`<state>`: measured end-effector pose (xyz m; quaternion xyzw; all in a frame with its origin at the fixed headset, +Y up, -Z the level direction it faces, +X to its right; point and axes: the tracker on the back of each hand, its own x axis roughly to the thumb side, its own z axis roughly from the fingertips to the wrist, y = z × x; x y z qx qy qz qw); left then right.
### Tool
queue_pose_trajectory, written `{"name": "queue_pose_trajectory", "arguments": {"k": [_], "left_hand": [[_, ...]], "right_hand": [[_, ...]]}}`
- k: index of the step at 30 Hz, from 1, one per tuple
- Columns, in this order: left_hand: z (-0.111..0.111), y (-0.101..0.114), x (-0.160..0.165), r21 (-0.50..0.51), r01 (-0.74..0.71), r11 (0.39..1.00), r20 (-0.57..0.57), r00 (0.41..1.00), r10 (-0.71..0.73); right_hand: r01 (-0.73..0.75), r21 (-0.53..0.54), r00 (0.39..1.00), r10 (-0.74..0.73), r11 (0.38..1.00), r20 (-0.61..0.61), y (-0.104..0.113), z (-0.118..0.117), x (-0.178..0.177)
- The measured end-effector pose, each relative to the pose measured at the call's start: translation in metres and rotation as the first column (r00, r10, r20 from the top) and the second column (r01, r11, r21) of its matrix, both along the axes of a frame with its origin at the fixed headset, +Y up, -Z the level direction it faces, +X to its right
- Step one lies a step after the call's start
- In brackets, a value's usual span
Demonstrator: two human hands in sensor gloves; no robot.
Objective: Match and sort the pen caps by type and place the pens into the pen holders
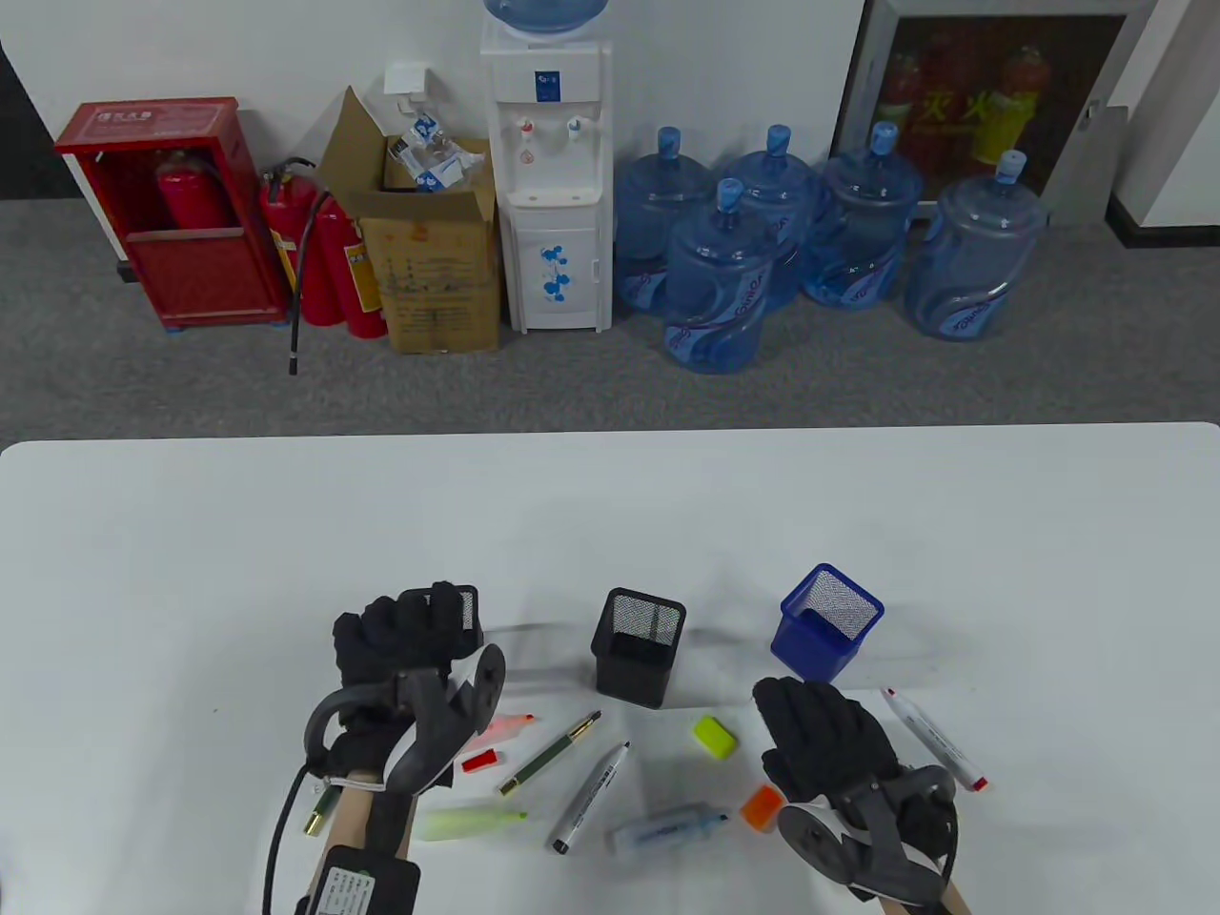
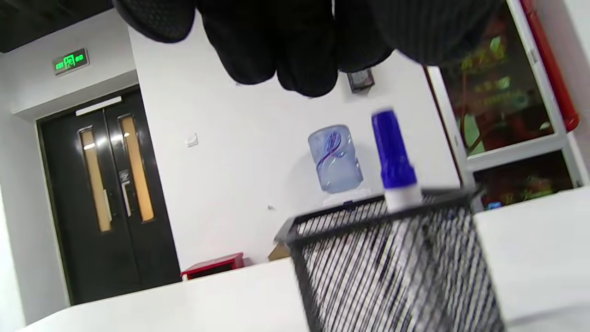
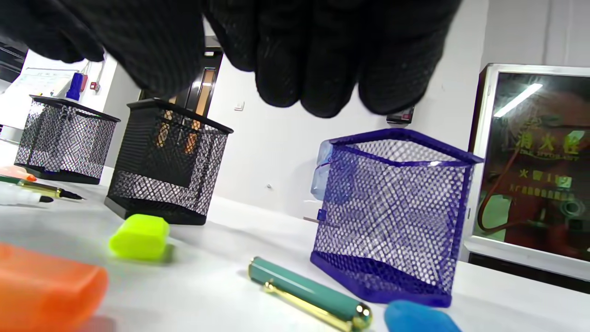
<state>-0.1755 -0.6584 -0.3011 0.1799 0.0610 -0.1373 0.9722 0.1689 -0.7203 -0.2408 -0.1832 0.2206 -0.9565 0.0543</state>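
Left hand (image 1: 405,634) sits over a black mesh pen holder (image 1: 464,610) at the left of the white table (image 1: 191,572); only a corner of that holder's mesh shows past the glove in the table view. Whether the fingers touch or grip it cannot be told. In the left wrist view the gloved fingers (image 2: 276,50) hang above the holder's rim, apart from it, and a blue-capped marker (image 2: 392,152) stands upright inside the holder.

Right hand (image 1: 824,739) hovers low over the table, fingers loosely curled downward, holding nothing. In the right wrist view a green pen cap with a gold clip (image 3: 306,293) lies directly beneath the hand, just beside the blue mesh pen holder (image 1: 825,634).

A second black mesh pen holder (image 1: 638,646) stands upright between the other two.

Items loose on the table between the hands:
- yellow-green cap (image 1: 714,736), near the right hand
- orange cap (image 1: 761,806), just beside the right hand
- blue highlighter (image 1: 667,827), blurred
- white marker with a black tip (image 1: 590,797)
- green pen (image 1: 549,752)
- small red cap (image 1: 479,760)
- orange highlighter (image 1: 505,729)
- yellow-green highlighter (image 1: 469,823)

A white marker with a red cap (image 1: 934,739) lies to the right of the right hand
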Motion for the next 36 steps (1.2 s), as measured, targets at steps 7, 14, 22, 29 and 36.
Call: {"name": "queue_pose_trajectory", "arguments": {"k": [7,14,22,29,36], "left_hand": [[0.037,-0.011,0.031,0.019,-0.213,0.977,0.179,0.962,0.206],[0.038,-0.058,0.048,-0.079,-0.098,0.992,0.206,0.972,0.113],[0.026,-0.080,0.071,-0.327,0.015,0.945,0.180,0.982,0.047],[0.022,-0.090,0.077,-0.358,0.088,0.929,0.152,0.988,-0.035],[0.019,-0.096,0.079,-0.390,0.093,0.916,0.134,0.990,-0.044]], "right_hand": [[0.023,-0.013,0.999,-0.022,1.000,0.039,0.001,-0.005,0.011],[0.049,-0.047,0.995,-0.044,0.998,0.092,-0.004,-0.010,0.026],[0.051,-0.045,0.991,-0.045,0.998,0.129,-0.003,-0.012,0.030],[0.041,-0.051,0.989,-0.033,0.998,0.144,-0.002,-0.011,0.032],[0.034,-0.048,0.989,-0.027,0.998,0.142,-0.004,-0.012,0.033]]}}
